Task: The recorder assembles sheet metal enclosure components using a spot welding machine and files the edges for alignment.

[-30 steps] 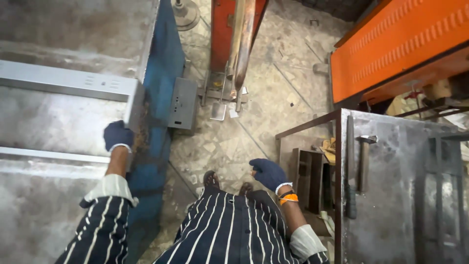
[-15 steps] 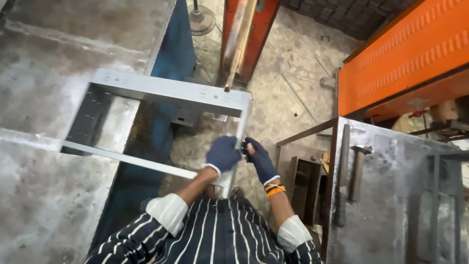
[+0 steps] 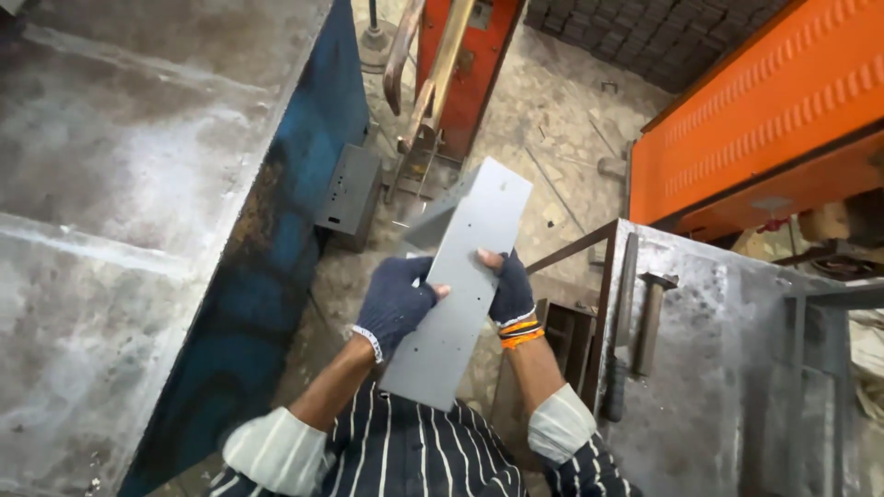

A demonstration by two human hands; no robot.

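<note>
A flat grey sheet-metal piece (image 3: 460, 276) with small holes and a bent flange is held upright in front of my chest, tilted to the right. My left hand (image 3: 394, 304), in a dark blue fingerless glove, grips its left edge. My right hand (image 3: 509, 291), gloved the same with orange bands at the wrist, grips the right edge. Both sleeves are striped with white cuffs.
A large steel-topped bench with a blue side (image 3: 276, 248) fills the left. A grey metal box (image 3: 348, 193) sits on the floor beside it. A hammer (image 3: 649, 317) and a long tool (image 3: 620, 331) lie on the steel table (image 3: 727, 368) at right. Orange machinery (image 3: 755, 120) stands behind.
The metal piece came off the left bench and swung round in front of me, now seen face-on. Both hands moved to grip its two edges.
</note>
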